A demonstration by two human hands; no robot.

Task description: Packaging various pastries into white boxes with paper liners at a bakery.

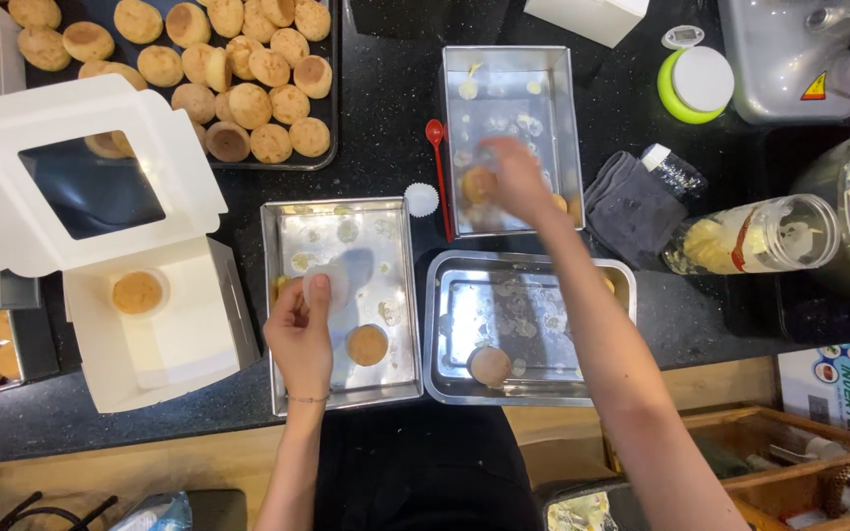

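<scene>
Far left edge of the desk (386, 118): small trays of round golden cakes, partly cut off.

Back left corner: dark baking tray (332, 98) loaded with many round golden cakes.

Left, toward the front edge: open white box (164, 344) with a windowed lid folded back; one round cake (138, 292) sits in its left half.

Left of centre: rectangular metal tray (282, 305) holding one round cake (367, 344) near its front. The left hand (302, 329) rests over this tray's left side, thumb and fingers pinched on a white paper cup liner (332, 280).

Just behind that tray's right corner: a loose white paper liner (421, 200), with a red spoon (437, 167) lying just beside it.

Centre, back: upright metal tray (568, 128). The right hand (518, 182), blurred, reaches into its front half with fingers curled around a round cake (477, 184); whether the grip has closed cannot be told.

Centre, front edge: rounded metal tray (440, 334) with one round cake (490, 366) at its front.

Right of centre: folded grey cloth (632, 211), a clear jar (755, 236) lying on its side.

Back right: round green-rimmed lidded tub (696, 84).
</scene>
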